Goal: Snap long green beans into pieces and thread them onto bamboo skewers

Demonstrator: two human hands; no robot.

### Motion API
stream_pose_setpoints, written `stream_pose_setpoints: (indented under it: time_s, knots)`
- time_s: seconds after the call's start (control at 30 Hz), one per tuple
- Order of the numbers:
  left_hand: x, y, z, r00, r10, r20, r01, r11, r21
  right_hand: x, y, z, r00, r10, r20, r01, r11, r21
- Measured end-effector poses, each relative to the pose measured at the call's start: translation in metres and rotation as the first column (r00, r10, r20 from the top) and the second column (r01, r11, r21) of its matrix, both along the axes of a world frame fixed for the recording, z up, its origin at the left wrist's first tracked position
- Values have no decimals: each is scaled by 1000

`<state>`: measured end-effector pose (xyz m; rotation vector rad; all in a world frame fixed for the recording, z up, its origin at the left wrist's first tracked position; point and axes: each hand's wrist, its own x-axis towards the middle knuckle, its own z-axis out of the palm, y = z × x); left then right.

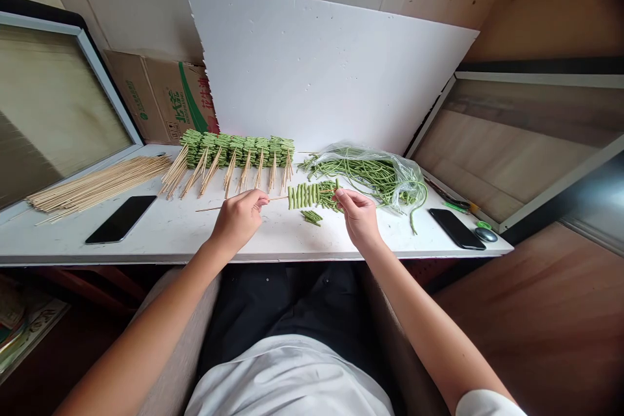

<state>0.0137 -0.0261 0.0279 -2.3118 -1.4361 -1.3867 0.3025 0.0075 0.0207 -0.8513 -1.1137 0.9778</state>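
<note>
Work in hand is threading: a thin pale bamboo skewer (279,198) lies level across the middle of the white desk (160,237), carrying a tight row of short cut green bean pieces (309,195). The left hand (238,218) has its fingers (258,198) curled nearly shut around the skewer's bare stretch, at 9 o'clock from the row. The right hand (358,216) sits at 3 o'clock, its fingers (341,195) pinched close against the row's end. The skewer's tip is hidden there, and they may hold one more piece, though this angle makes that hard to tell. The bare stretch looks long enough to call for more pieces. A small heap of loose green bean pieces (311,216) rests at 6 o'clock, and a clear plastic bag of long green beans (370,175) lies at 1 o'clock. Filled bamboo skewers of green beans (238,151) stand in a row at 11 o'clock, with a bundle of bare bamboo skewers (97,185) further out at 9 o'clock.
</note>
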Motion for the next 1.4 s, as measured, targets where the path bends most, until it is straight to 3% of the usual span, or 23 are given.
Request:
stream_pose_setpoints:
  time_s: [0.17,0.33,0.67,1.07,1.4]
  knots:
    - [3,-1,1,1000,26,12,-26,1000,5,-1,-4,8,999,3,36,-4,999,32]
    - [3,-1,3,998,48,33,-49,998,30,-3,-9,17,997,52,-60,-50,998,31]
    - [3,-2,1,1000,7,6,-7,996,89,-5,-9,15,998,36,-52,-35,999,23]
    - [0,1,1,999,-43,-29,44,998,47,-5,-19,25,995,-42,94,17,967,254]
    - [3,-1,1,999,-50,-6,50,984,170,-13,-19,10,1000,4,18,-6,993,116]
